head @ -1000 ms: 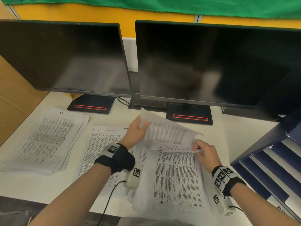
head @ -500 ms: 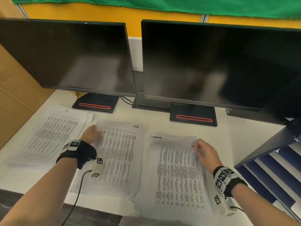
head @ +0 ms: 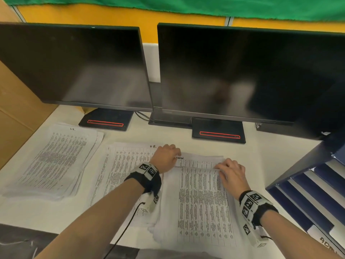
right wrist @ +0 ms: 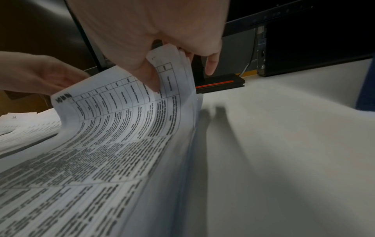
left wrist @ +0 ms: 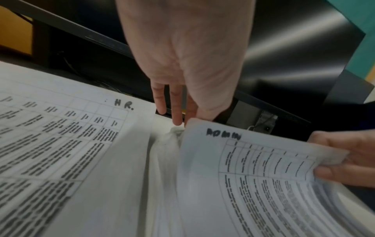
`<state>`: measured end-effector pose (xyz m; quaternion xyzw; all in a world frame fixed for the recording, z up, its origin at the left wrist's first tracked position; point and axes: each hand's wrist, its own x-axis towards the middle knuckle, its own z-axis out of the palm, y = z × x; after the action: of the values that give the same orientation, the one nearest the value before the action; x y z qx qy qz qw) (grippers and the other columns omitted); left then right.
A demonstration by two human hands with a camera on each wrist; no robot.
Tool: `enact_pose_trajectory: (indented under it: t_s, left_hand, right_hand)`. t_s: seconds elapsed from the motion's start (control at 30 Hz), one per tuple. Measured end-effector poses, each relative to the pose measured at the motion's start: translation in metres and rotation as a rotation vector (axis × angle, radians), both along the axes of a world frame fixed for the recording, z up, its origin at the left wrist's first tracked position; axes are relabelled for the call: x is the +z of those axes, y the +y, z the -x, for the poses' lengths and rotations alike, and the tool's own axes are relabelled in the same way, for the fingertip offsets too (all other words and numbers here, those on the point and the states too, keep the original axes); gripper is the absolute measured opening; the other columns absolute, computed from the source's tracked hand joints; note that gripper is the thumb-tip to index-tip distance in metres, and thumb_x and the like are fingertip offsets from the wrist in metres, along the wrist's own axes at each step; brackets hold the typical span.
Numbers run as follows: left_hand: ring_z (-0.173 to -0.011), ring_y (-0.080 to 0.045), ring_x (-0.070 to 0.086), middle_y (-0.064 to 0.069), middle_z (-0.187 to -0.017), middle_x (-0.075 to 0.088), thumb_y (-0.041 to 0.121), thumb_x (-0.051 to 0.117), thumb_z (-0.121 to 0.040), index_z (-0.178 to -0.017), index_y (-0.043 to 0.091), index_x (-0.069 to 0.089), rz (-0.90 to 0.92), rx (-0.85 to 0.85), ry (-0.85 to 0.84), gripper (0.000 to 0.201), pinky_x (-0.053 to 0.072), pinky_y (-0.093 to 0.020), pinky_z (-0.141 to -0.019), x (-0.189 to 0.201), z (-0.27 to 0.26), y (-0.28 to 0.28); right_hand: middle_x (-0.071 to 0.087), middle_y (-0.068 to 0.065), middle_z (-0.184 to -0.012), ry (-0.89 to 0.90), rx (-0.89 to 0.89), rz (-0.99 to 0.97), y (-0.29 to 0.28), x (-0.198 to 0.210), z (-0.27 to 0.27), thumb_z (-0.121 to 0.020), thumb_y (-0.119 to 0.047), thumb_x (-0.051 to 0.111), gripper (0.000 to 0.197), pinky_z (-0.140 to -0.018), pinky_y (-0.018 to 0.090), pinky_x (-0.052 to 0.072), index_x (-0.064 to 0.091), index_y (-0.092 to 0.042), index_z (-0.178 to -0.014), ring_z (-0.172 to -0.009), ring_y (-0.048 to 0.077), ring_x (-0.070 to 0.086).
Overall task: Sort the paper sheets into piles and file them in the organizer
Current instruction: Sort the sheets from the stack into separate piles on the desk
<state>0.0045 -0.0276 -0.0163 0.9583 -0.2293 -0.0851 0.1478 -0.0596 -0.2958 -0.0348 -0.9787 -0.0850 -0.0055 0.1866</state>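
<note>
Three piles of printed sheets lie on the white desk: a left pile (head: 54, 161), a middle pile marked "HR" (head: 119, 165) (left wrist: 61, 144), and a right pile marked "ADMIN" (head: 201, 202) (left wrist: 253, 184). My right hand (head: 229, 171) (right wrist: 162, 72) pinches the top right corner of the right pile's upper sheets, thumb on top, and bends them up off the pile. My left hand (head: 166, 156) (left wrist: 176, 110) is at that pile's top left corner, fingers straight and pointing down beside the raised corner. The blue organizer (head: 317, 191) stands at the right.
Two dark monitors (head: 74, 66) (head: 242, 71) stand across the back on black bases (head: 106, 119) (head: 218, 131). A cardboard panel (head: 16, 109) walls the left side. Bare desk (head: 270, 161) lies between the right pile and the organizer.
The sheet my left hand carried now lies on the middle pile. That hand has since crossed right to the right pile's top left corner. My right hand has bent the upper sheets up.
</note>
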Motion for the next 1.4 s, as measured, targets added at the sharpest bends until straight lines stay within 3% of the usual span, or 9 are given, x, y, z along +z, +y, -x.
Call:
enact_pose_trajectory:
  t_s: [0.27, 0.47, 0.67, 0.77, 0.87, 1.0, 1.2, 1.3, 1.4]
  left_hand:
    - [-0.093, -0.02, 0.051, -0.003, -0.1, 0.056, 0.029, 0.055, -0.089, -0.1, 0.016, 0.06, -0.126, -0.076, -0.041, 0.018, 0.037, -0.032, -0.08, 0.004, -0.002, -0.007]
    - [-0.08, -0.012, 0.052, -0.002, -0.093, 0.063, 0.028, 0.061, -0.089, -0.091, 0.012, 0.068, 0.096, -0.136, 0.113, 0.018, 0.047, -0.03, -0.074, 0.004, 0.014, 0.0]
    - [-0.087, -0.013, 0.056, 0.001, -0.098, 0.063, 0.026, 0.066, -0.086, -0.09, 0.012, 0.069, 0.117, -0.12, 0.149, 0.015, 0.05, -0.027, -0.078, 0.002, 0.018, 0.002]
    - [-0.085, -0.011, 0.053, 0.002, -0.098, 0.062, 0.027, 0.067, -0.085, -0.087, 0.014, 0.068, 0.11, -0.139, 0.203, 0.013, 0.046, -0.025, -0.076, 0.004, 0.017, 0.003]
    - [-0.087, -0.014, 0.055, 0.001, -0.099, 0.061, 0.045, 0.057, -0.089, -0.088, 0.018, 0.066, 0.152, -0.044, 0.28, 0.028, 0.047, -0.028, -0.077, 0.007, 0.013, 0.006]
    - [-0.099, -0.028, 0.055, -0.011, -0.107, 0.052, 0.03, 0.028, -0.101, -0.109, 0.005, 0.052, 0.038, 0.062, 0.274, 0.036, 0.044, -0.031, -0.084, 0.005, 0.005, 0.004]
    - [-0.089, -0.025, 0.055, -0.006, -0.103, 0.054, 0.018, 0.052, -0.086, -0.101, 0.013, 0.053, -0.018, 0.104, 0.216, 0.016, 0.044, -0.031, -0.075, 0.005, 0.008, -0.005]
    - [-0.079, -0.021, 0.056, -0.003, -0.094, 0.06, 0.018, 0.056, -0.083, -0.096, 0.015, 0.051, -0.037, 0.079, 0.106, 0.014, 0.041, -0.029, -0.064, 0.007, 0.012, -0.007]
    - [-0.077, -0.021, 0.057, -0.003, -0.088, 0.065, 0.02, 0.055, -0.088, -0.089, 0.014, 0.055, -0.067, 0.011, 0.009, 0.006, 0.048, -0.033, -0.068, 0.006, 0.015, -0.008]
  right_hand:
    - [0.047, -0.003, -0.104, 0.008, -0.022, -0.035, -0.001, 0.005, 0.004, -0.086, -0.011, 0.058, 0.018, -0.093, 0.039, 0.036, 0.066, -0.024, -0.096, -0.103, 0.015, 0.041]
    - [0.05, -0.005, -0.114, 0.001, -0.029, -0.027, 0.001, 0.004, 0.003, -0.082, -0.009, 0.06, 0.017, -0.093, 0.037, 0.029, 0.065, -0.025, -0.086, -0.111, 0.02, 0.041]
    - [0.052, -0.006, -0.123, -0.027, -0.003, -0.024, 0.002, 0.005, 0.002, -0.076, -0.005, 0.062, 0.021, -0.092, 0.039, 0.027, 0.066, -0.026, -0.08, -0.113, 0.017, 0.034]
    - [0.059, -0.012, -0.111, -0.01, 0.022, -0.02, 0.003, 0.007, 0.001, -0.08, -0.008, 0.061, 0.02, -0.09, 0.034, 0.024, 0.066, -0.027, -0.081, -0.111, 0.016, 0.04]
    - [0.063, -0.013, -0.097, 0.029, 0.03, -0.009, 0.003, 0.007, 0.001, -0.086, -0.011, 0.056, 0.019, -0.091, 0.031, 0.021, 0.068, -0.025, -0.088, -0.105, 0.015, 0.045]
    - [0.062, -0.008, -0.094, 0.043, 0.021, -0.058, 0.003, 0.007, -0.002, -0.088, -0.008, 0.055, 0.018, -0.089, 0.03, 0.022, 0.067, -0.021, -0.09, -0.096, 0.016, 0.055]
    - [0.058, -0.01, -0.092, 0.055, -0.003, -0.139, 0.007, 0.014, 0.002, -0.09, -0.005, 0.047, 0.023, -0.089, 0.025, 0.023, 0.048, -0.024, -0.103, -0.089, 0.012, 0.05]
    - [0.057, -0.011, -0.09, 0.012, 0.027, -0.07, 0.005, 0.01, 0.002, -0.085, -0.005, 0.054, 0.021, -0.086, 0.028, 0.024, 0.056, -0.025, -0.092, -0.091, 0.016, 0.052]
    - [0.047, -0.01, -0.091, -0.037, 0.021, -0.02, 0.004, 0.006, 0.002, -0.08, -0.005, 0.062, 0.018, -0.084, 0.029, 0.025, 0.062, -0.023, -0.086, -0.093, 0.017, 0.048]
